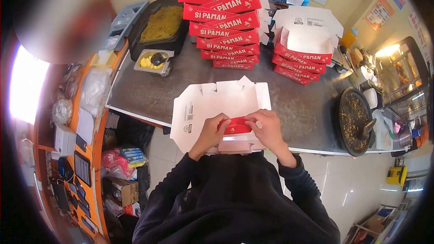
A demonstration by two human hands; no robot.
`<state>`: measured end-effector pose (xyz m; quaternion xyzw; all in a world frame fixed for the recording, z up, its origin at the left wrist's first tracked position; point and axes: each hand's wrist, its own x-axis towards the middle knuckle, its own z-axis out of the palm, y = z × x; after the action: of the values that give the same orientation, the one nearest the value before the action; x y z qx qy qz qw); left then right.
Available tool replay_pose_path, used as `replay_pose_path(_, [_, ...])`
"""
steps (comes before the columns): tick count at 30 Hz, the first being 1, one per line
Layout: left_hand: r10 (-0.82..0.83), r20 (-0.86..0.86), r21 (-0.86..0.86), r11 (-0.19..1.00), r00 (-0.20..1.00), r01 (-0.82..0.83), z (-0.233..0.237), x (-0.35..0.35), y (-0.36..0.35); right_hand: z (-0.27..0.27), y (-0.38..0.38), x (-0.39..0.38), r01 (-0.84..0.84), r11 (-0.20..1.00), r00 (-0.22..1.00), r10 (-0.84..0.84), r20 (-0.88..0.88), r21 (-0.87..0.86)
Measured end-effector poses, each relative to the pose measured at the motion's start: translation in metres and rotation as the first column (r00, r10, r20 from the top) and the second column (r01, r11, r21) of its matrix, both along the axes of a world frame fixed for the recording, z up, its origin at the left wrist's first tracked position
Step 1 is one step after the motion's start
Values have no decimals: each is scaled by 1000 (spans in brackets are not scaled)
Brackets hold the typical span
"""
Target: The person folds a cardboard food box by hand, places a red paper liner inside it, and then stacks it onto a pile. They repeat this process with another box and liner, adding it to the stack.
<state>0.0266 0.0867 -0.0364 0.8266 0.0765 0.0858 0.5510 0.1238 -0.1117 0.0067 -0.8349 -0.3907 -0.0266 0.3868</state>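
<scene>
A partly folded cardboard food box (194,101) lies in front of me at the table's front edge, white inside, with its lid panel spread out to the left. Its near side has a red flap (236,129) standing up. My left hand (210,132) pinches the left end of this flap between thumb and fingers. At the flap's other end, my right hand (267,129) grips with its fingertips closed. Part of the near edge of the box is hidden behind my hands.
A tall stack of red boxes (221,22) stands at the back, with a shorter stack of boxes (302,58) to its right. A tub with yellow contents (153,61) and a tray (135,45) sit back left. A stone mortar (350,122) is on the right.
</scene>
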Motion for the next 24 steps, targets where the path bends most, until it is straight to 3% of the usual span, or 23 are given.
replay_pose_path(1, [-4,12,10,1000,1000,4,0,2,2,-3,5,1,-27,999,998,24,52,48])
replay_pose_path(4, [-71,15,36,997,997,70,6,1,13,-2,8,7,-77,997,995,78,-56,21])
replay_pose_path(7, [-113,24,-4,994,993,113,16,2,14,-3,12,13,19,996,950,9,-311,87])
replay_pose_path(10, [-125,39,45,991,991,123,16,5,17,-1,15,5,-117,992,993,116,17,55])
replay_pose_path(13, [-214,86,135,970,973,201,16,6,18,-6,18,4,-165,985,986,165,-6,46])
replay_pose_path(16, [-215,32,144,967,976,208,29,3,20,6,18,9,-208,976,976,202,84,71])
replay_pose_path(19, [-134,-60,146,979,989,141,66,-16,20,13,13,10,-226,945,973,209,-97,-236])
replay_pose_path(21, [-53,25,284,958,998,44,65,-38,32,24,15,14,-175,974,978,155,-140,-144])
replay_pose_path(24, [107,-111,328,943,988,-66,65,-52,61,27,22,14,-174,984,969,175,-171,24])
